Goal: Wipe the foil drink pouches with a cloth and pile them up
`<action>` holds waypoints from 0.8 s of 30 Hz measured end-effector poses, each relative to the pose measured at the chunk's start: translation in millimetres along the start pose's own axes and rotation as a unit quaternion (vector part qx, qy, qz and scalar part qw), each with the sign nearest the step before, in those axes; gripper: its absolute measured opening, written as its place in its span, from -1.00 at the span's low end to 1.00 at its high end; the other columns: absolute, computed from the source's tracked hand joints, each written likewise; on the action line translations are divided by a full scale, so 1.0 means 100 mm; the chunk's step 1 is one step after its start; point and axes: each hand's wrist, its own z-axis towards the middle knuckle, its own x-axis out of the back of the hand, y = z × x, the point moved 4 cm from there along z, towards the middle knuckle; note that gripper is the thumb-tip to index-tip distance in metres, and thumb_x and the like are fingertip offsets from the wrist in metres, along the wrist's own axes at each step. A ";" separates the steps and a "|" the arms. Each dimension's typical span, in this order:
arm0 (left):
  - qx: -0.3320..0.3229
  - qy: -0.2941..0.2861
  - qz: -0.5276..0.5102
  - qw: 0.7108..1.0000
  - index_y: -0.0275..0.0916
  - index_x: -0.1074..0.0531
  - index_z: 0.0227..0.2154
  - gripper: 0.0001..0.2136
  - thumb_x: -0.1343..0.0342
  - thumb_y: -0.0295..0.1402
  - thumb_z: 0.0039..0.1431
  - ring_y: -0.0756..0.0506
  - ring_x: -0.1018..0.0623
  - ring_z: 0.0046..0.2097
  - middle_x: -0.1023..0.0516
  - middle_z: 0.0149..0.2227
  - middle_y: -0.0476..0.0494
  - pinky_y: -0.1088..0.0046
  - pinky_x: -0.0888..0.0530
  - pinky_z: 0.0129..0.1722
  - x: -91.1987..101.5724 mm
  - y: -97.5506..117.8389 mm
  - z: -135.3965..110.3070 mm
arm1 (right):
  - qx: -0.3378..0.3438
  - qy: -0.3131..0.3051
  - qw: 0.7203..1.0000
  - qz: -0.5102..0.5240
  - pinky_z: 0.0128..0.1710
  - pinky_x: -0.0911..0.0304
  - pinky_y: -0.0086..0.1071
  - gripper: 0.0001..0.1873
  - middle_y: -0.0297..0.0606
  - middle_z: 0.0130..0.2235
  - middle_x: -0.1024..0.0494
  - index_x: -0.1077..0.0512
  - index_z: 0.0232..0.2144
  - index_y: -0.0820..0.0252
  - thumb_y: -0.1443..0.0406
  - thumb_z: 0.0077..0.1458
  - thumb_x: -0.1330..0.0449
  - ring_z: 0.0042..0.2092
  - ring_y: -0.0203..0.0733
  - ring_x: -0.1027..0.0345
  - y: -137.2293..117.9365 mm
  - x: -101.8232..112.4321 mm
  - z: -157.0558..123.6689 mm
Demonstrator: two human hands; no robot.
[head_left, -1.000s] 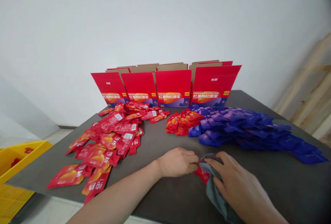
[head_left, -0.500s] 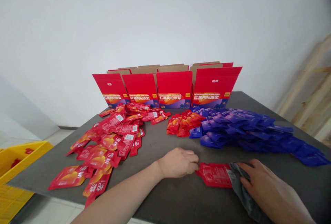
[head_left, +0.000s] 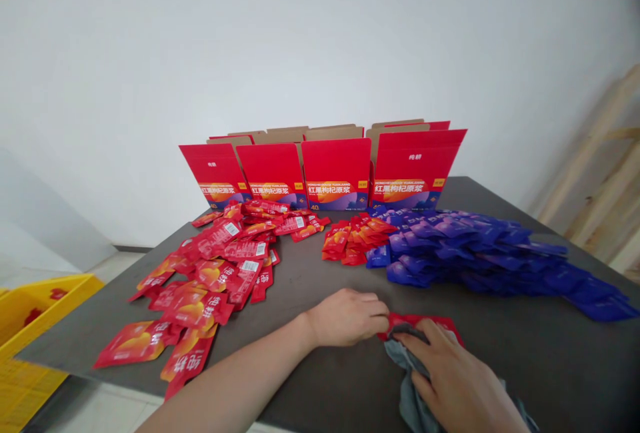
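Note:
A red pouch (head_left: 445,322) lies on the dark table near its front, mostly covered by my right hand and a cloth. My left hand (head_left: 347,317) is closed on the pouch's left end, fingers pinched together. Bunched under my right hand (head_left: 445,366) is a grey-blue cloth (head_left: 413,393), which the fingers press onto the pouch's left part. The pouch's upper edge and right corner show past the hand. To the left lies a loose heap of red pouches (head_left: 215,273). Beyond my hands are a small group of orange-red pouches (head_left: 355,238) and a long pile of blue pouches (head_left: 465,253).
Several open red cartons (head_left: 337,160) stand in a row along the back of the table (head_left: 305,273), before a white wall. A yellow crate (head_left: 50,313) with red things inside is at the left, below table height. A wooden frame (head_left: 605,166) leans at the far right.
My right hand and the cloth have slid left across the pouch, from its right end to close beside my left hand. My left hand has stayed almost in place.

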 end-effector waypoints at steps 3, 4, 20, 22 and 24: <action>0.008 0.029 -0.089 0.996 -0.22 -0.33 -0.28 -0.95 0.00 -0.47 0.23 -0.04 -0.44 0.02 -0.49 0.00 -0.12 0.44 -0.37 -0.01 0.00 -0.02 0.00 | -0.030 -0.001 0.999 0.025 -0.25 -0.38 -0.35 -0.54 -0.26 -0.07 -0.47 -0.46 -0.07 -0.13 0.36 0.01 -0.02 -0.15 -0.21 -0.45 0.20 -0.01 -0.01; 0.015 0.040 -0.128 0.991 -0.22 -0.32 -0.31 -0.94 -0.01 -0.50 0.19 -0.04 -0.43 0.05 -0.49 0.01 -0.13 0.44 -0.36 0.02 0.00 -0.04 0.00 | -0.043 0.005 0.999 0.031 -0.24 -0.38 -0.35 -0.57 -0.27 -0.07 -0.47 -0.46 -0.08 -0.13 0.34 0.04 -0.01 -0.13 -0.21 -0.45 0.28 0.01 -0.01; 0.277 0.283 -0.416 0.818 -0.20 -0.18 -0.39 -0.89 -0.02 -0.41 0.20 -0.03 -0.57 -0.19 -0.59 -0.23 -0.13 0.44 -0.42 -0.16 0.09 -0.45 -0.18 | -0.110 0.059 0.991 0.053 -0.15 -0.39 -0.26 -0.62 -0.24 -0.18 -0.53 -0.48 -0.09 0.00 0.17 0.14 0.03 -0.18 -0.17 -0.48 0.91 -0.13 -0.07; 0.366 0.340 -0.405 0.766 -0.20 -0.18 -0.40 -0.88 -0.01 -0.35 0.21 0.02 -0.51 -0.40 -0.51 -0.41 0.01 0.52 -0.40 -0.35 0.08 -0.62 -0.23 | -0.088 0.081 0.992 0.049 -0.16 -0.40 -0.29 -0.63 -0.23 -0.20 -0.54 -0.49 -0.11 0.04 0.16 0.13 0.01 -0.20 -0.18 -0.48 0.93 -0.16 -0.07; 0.429 0.376 -0.371 0.732 -0.20 -0.18 -0.42 -0.87 -0.01 -0.37 0.20 0.05 -0.40 -0.51 -0.38 -0.53 0.11 0.56 -0.33 -0.45 0.09 -0.81 -0.27 | -0.069 0.112 0.991 0.033 -0.18 -0.40 -0.35 -0.65 -0.25 -0.22 -0.55 -0.49 -0.13 0.03 0.16 0.13 0.00 -0.23 -0.22 -0.48 0.96 -0.16 -0.08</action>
